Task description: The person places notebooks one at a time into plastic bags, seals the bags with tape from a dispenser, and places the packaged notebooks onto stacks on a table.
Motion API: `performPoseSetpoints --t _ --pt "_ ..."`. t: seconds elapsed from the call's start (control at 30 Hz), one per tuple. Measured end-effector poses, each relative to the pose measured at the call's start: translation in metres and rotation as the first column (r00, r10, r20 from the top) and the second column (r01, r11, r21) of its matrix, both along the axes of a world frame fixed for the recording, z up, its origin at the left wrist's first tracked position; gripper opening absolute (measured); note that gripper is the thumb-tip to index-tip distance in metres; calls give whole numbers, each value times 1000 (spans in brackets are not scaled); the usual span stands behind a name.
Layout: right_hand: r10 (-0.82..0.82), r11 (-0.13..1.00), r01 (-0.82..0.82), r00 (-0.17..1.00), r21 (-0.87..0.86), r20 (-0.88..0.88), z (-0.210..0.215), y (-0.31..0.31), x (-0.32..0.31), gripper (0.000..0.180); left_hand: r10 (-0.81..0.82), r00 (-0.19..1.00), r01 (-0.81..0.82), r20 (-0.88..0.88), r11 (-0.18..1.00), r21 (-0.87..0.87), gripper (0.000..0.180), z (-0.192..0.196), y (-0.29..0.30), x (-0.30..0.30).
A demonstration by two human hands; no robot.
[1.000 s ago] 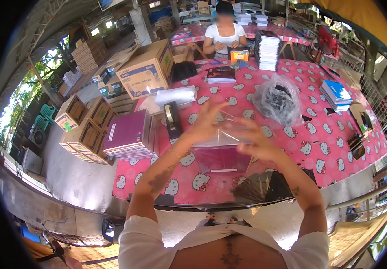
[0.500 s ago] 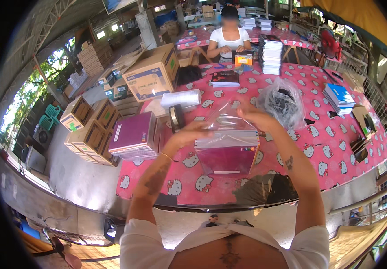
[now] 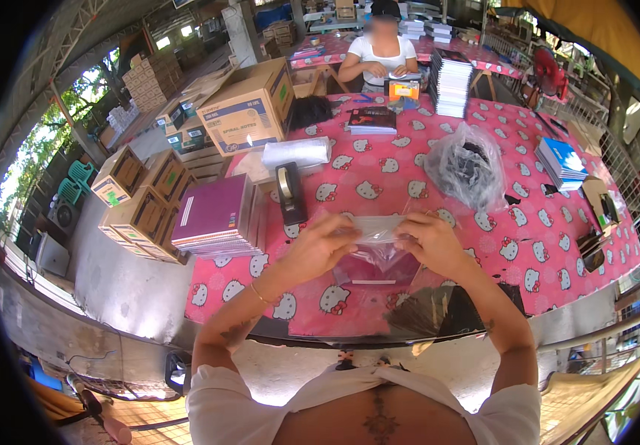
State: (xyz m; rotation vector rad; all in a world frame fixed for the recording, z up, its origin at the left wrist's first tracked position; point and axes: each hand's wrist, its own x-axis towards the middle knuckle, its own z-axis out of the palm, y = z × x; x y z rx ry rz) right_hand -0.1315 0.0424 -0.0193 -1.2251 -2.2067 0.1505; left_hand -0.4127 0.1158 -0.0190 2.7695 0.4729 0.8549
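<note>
A bundle of purple notebooks (image 3: 375, 274) in a clear plastic bag stands before me near the table's front edge. My left hand (image 3: 325, 243) and my right hand (image 3: 432, 239) are closed on the two sides of the bag's loose top, the plastic bag (image 3: 379, 228) stretched flat between them. The plastic is folded down over the bundle's upper side, and my fingertips partly hide it. Just beyond my left hand stands a black tape dispenser (image 3: 290, 196). To its left lies a stack of purple notebooks (image 3: 216, 211).
The table wears a pink patterned cover (image 3: 379, 185). On it are a white plastic roll (image 3: 297, 152), a crumpled clear bag (image 3: 467, 167), blue notebooks (image 3: 561, 162) and a tall notebook stack (image 3: 450, 85). Cardboard boxes (image 3: 245, 111) stand left. Across the table a person (image 3: 381, 55) handles small items.
Both hands have come down and closer together, bringing the bag's raised top down over the bundle. The person opposite has shifted slightly.
</note>
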Motion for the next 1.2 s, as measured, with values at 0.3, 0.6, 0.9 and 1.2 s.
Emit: performPoseSetpoints --t 0.3,0.6,0.9,1.2 --pt "-193 980 197 924 24 330 30 37 -3 40 257 909 -320 -328 935 -154 62 31 33 30" --pt "-128 738 -300 817 -604 -562 -22 73 29 52 -240 971 63 -10 296 -953 53 -13 127 63" --pt "-203 774 -202 819 -600 -537 -15 67 15 44 859 511 -813 -16 477 -334 25 -173 181 -101" --pt "-234 723 -247 790 -645 -566 -13 67 7 46 869 277 -107 409 451 -886 19 -205 202 -101"
